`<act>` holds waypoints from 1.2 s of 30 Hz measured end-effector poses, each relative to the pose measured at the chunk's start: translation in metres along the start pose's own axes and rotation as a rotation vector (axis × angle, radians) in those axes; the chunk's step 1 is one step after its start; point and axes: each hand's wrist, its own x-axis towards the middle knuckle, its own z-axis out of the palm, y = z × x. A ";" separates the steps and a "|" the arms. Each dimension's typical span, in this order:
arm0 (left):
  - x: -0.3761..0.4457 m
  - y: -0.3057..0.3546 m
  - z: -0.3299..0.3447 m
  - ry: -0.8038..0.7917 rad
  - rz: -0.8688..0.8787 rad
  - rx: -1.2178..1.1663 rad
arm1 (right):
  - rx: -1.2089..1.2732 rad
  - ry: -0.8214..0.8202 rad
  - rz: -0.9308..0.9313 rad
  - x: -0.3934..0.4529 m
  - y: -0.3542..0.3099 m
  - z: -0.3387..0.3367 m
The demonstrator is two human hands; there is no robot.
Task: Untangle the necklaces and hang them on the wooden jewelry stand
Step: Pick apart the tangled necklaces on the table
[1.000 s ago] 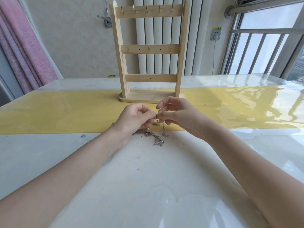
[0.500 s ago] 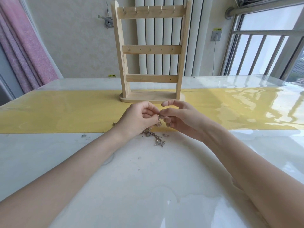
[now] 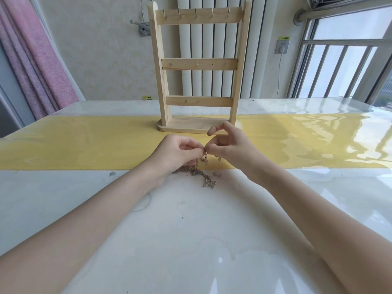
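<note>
Two hands are met over the tangle: the left hand (image 3: 180, 152) and the right hand (image 3: 228, 146) are each pinched on a strand of the necklaces (image 3: 199, 174), thumb and forefinger tips brought almost together at one spot, while the right hand's other fingers are arched up and away. The lifted part of the chain is held just above the bench (image 3: 191, 230); the rest is left in a loose heap on the white surface, at the near edge of the yellow runner (image 3: 84, 145), with a few short ends seen dangling below the fingers. How many necklaces are knotted together cannot be told.

The chains are judged to be very light, fine and wholly limp, so no shape will be kept once they are raised. Thin links are likely to snag on one another and could be bent or snapped if they are pulled hard. A hold is best taken close to a knot, on a single strand with the fingertips, and the loops eased apart rather than tugged. For hanging, a grip near the clasp or a free end is thought most useful.

The wooden jewelry stand (image 3: 197, 64) is placed upright just beyond the hands, its hooks bare.
</note>
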 end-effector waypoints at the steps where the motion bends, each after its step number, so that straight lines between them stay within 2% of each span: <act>1: 0.000 0.000 0.000 -0.004 -0.025 -0.073 | 0.038 -0.010 0.002 0.000 0.000 -0.001; 4: 0.000 0.004 0.003 -0.023 -0.108 -0.240 | 0.072 -0.071 -0.012 -0.001 0.000 -0.002; 8: 0.000 0.008 0.006 -0.014 -0.174 -0.285 | -0.057 -0.132 -0.039 -0.002 -0.002 0.003; 10: 0.002 0.011 0.003 -0.001 -0.173 -0.361 | -0.149 -0.137 -0.040 -0.002 0.000 0.007; 13: 0.004 0.012 -0.002 0.021 -0.140 -0.418 | -0.101 -0.128 0.000 -0.002 0.004 0.006; 17: 0.003 0.007 -0.002 -0.002 -0.112 -0.331 | 0.066 -0.140 0.010 -0.002 0.004 0.000; 23: 0.004 0.002 -0.004 0.010 -0.057 -0.268 | 0.145 -0.070 0.033 0.001 0.007 -0.005; 29: 0.002 0.003 0.000 0.055 -0.021 -0.322 | 0.243 -0.131 0.118 0.000 0.002 -0.005; 36: 0.000 0.003 0.000 0.031 0.078 -0.164 | 0.346 -0.140 0.109 0.002 0.005 -0.008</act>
